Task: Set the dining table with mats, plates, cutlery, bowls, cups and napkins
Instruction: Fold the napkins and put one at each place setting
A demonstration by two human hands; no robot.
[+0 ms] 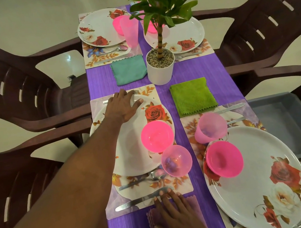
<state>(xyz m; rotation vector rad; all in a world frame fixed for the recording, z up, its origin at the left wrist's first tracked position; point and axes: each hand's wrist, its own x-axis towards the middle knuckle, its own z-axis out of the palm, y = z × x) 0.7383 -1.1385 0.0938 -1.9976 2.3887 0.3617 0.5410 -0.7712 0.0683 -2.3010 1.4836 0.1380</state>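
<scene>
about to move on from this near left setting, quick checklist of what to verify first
1. Left hand flat on the near-left plate, holding nothing: ok.
2. Right hand on the purple napkin, fingertips touching the knife: ok.
3. Pink bowl upright on that plate: ok.
4. Pink cup beside the plate: ok.
5. Fork by the far rim, mostly hidden by the hand: cannot tell.
6. Spoon on the mat: ok.

We see soft, even indoor light, a little dim. The floor [11, 13] shines pale, with a small glare spot beyond the left fingers [123, 95]. Shadows are faint. Chairs [269, 22] bow at the edges, and the near forearm [51, 204] looks blurred.
</scene>
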